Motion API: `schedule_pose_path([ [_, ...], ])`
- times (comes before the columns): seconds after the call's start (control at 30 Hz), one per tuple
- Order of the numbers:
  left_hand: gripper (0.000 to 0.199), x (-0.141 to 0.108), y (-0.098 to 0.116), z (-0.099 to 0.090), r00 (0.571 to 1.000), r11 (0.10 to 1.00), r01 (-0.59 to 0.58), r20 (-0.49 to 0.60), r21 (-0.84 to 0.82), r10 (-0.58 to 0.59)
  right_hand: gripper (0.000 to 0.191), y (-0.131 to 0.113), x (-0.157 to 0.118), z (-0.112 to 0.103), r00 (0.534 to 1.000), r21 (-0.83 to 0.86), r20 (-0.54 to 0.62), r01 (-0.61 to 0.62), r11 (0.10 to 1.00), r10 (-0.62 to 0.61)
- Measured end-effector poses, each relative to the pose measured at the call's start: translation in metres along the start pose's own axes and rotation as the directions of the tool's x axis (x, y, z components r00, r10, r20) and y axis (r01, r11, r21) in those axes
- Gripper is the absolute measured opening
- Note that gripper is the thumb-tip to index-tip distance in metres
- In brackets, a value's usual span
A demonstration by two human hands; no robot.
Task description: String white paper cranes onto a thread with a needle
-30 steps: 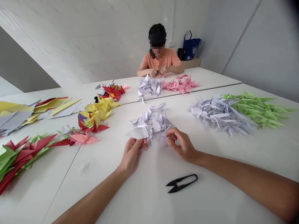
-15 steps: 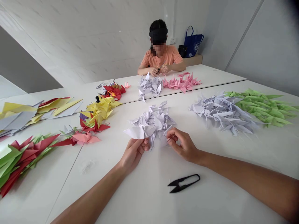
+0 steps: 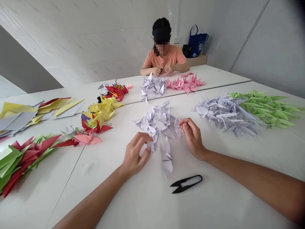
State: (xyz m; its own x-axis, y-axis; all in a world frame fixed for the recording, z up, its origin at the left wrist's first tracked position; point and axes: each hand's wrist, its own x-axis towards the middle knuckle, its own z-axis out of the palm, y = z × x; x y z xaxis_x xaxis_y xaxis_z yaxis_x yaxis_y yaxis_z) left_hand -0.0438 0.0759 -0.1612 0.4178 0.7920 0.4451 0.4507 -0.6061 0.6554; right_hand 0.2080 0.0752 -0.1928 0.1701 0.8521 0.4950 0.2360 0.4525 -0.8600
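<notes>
A heap of pale lilac-white origami cranes [image 3: 156, 122] lies on the white table [image 3: 71, 187] in front of me. My left hand [image 3: 135, 154] is at the heap's near edge, with curled fingertips beside a crane's tip and nothing visibly gripped. My right hand [image 3: 192, 137] is at the heap's right edge, thumb and fingers pinched together; anything thin between them is too small to tell. A single loose paper crane [image 3: 166, 159] lies on the table between my hands. Black thread snips [image 3: 186, 183] lie closed just below it, touching neither hand.
Piles of red, green, yellow and pink paper cranes lie along the left. Lilac [image 3: 225, 114] and green [image 3: 267, 108] piles lie to the right. A person in an orange shirt [image 3: 164, 57] works across the table behind more cranes. A blue tote bag [image 3: 196, 41] stands at the back.
The large white crane has left my left hand and now lies on the table below the heap. My right hand has moved up to the heap's right edge, and my left fingers have opened.
</notes>
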Motion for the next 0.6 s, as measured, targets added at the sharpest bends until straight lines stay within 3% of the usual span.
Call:
schedule_pose_path([
  [0.1, 0.026, 0.005, -0.008, -0.001, 0.993, 0.994, 0.101, -0.066, 0.031, -0.099, 0.028, -0.004, -0.007, 0.0, 0.991, 0.03, 0.043, 0.126, 0.992, -0.127],
  [0.23, 0.006, 0.009, -0.011, 0.002, 0.977, 0.976, 0.213, 0.043, -0.037, -0.211, 0.025, -0.01, -0.014, 0.0, 0.941, 0.051, 0.183, 0.279, 0.959, -0.284],
  [0.33, 0.009, 0.009, -0.012, 0.004, 0.952, 0.937, 0.305, 0.014, -0.17, -0.307, 0.021, -0.011, -0.015, 0.001, 0.926, 0.047, 0.22, 0.305, 0.951, -0.308],
  [0.47, 0.026, 0.01, -0.016, 0.004, 0.888, 0.794, 0.419, 0.019, -0.44, -0.459, 0.014, -0.011, -0.014, 0.001, 0.942, 0.017, 0.21, 0.265, 0.964, -0.263],
  [0.6, 0.032, 0.013, -0.02, 0.002, 0.841, 0.626, 0.451, 0.069, -0.636, -0.536, 0.012, -0.011, -0.013, 0.002, 0.941, 0.005, 0.23, 0.252, 0.968, -0.246],
])
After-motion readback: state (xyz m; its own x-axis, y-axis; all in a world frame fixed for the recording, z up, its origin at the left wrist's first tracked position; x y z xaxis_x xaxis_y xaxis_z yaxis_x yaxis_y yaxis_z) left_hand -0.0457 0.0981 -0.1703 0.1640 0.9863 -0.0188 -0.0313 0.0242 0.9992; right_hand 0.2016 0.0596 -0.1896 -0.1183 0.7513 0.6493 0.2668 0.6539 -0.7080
